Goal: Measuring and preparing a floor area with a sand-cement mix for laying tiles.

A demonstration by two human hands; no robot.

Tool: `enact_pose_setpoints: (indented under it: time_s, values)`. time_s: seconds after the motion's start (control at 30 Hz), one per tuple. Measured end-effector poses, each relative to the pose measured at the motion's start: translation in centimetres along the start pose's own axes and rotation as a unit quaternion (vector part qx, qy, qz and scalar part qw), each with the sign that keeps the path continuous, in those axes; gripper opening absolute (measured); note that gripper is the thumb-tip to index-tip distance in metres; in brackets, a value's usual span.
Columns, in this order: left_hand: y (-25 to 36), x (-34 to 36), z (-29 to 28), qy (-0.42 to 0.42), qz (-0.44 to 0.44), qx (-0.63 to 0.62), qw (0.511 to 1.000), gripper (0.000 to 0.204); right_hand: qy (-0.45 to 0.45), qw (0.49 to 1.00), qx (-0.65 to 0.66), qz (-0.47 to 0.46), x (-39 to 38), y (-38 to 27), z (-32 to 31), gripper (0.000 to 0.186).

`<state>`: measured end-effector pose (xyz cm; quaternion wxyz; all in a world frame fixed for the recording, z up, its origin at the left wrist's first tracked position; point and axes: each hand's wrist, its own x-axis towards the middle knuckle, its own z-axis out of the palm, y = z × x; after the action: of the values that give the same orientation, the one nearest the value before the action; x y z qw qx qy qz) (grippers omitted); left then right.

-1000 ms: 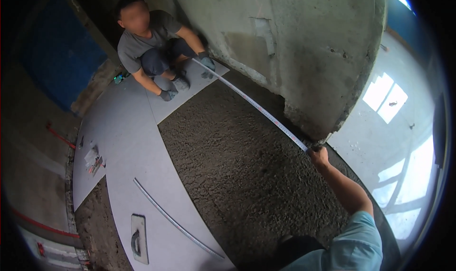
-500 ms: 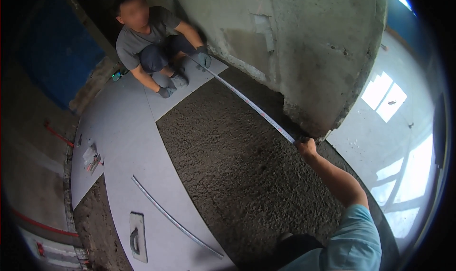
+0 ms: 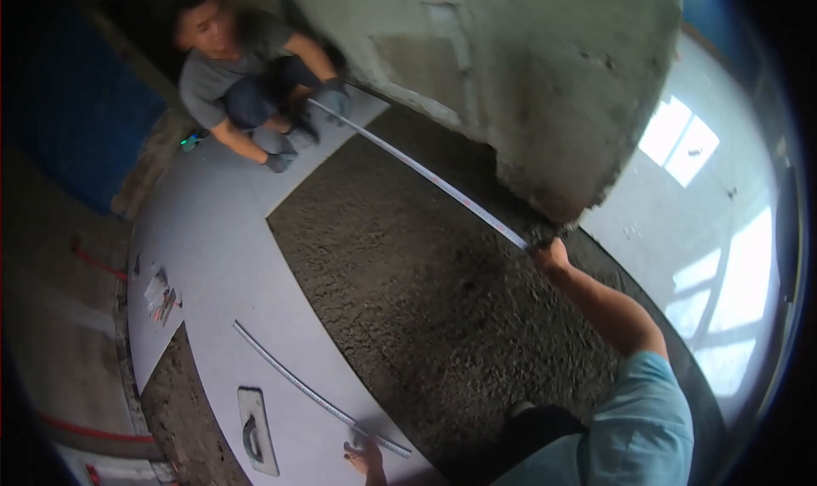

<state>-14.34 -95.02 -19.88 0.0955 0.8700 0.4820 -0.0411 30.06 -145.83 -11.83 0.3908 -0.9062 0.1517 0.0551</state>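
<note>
My right hand (image 3: 549, 254) is closed on the near end of a measuring tape (image 3: 459, 197), whose blade stretches taut across the dark mortar bed (image 3: 425, 290). At the blade's far end, a gloved hand (image 3: 334, 103) of a crouching person is blurred against it. My left hand (image 3: 364, 459) is low over the pale tile at the bottom, fingers apart though partly smeared. It is right beside the near end of a long, thin, ribbed grey strip (image 3: 298, 384); whether it touches the strip, I cannot tell.
A trowel with a looped handle (image 3: 258, 431) lies on the pale tile (image 3: 213, 239). The co-worker (image 3: 234, 77) squats at the far tile edge. A rough concrete wall (image 3: 528, 86) borders the mortar. Glossy tiles (image 3: 638, 197) lie right; a small plastic bag (image 3: 157, 290) lies left.
My left hand has come into view at the bottom, next to the ribbed strip. The view has shifted slightly. My right hand still holds the tape, and the co-worker's head has turned downward.
</note>
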Motion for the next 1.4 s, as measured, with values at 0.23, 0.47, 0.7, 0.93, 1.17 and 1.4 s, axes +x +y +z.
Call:
enact_pose_setpoints:
  time_s: [0.23,0.47,0.7,0.93,1.17,1.4]
  values:
    - [-1.8,-0.8,-2.4,0.046,-0.028,-0.038,0.998,0.074,0.035,0.993,0.036,0.103,-2.9,6.8,-7.4,0.034]
    - [-3.6,0.2,-3.6,-0.074,-0.040,-0.155,0.984,0.076,0.081,0.988,-0.005,0.134,-6.0,13.2,-8.5,0.030]
    - [-1.0,0.7,-6.0,-0.106,-0.067,-0.068,0.990,0.080,0.108,0.986,-0.036,0.119,-3.0,13.8,-7.8,0.029]
    - [-2.2,1.7,-5.3,-0.115,-0.048,-0.054,0.991,0.079,0.081,0.990,-0.021,0.116,1.5,10.2,-5.4,0.028]
    - [-1.4,1.9,-6.5,-0.176,-0.041,-0.057,0.982,0.075,0.095,0.990,-0.021,0.104,3.5,10.7,-4.2,0.027]
    - [-2.4,2.7,-4.9,-0.149,-0.010,0.000,0.989,0.076,0.090,0.985,-0.052,0.138,4.7,11.9,-3.4,0.033]
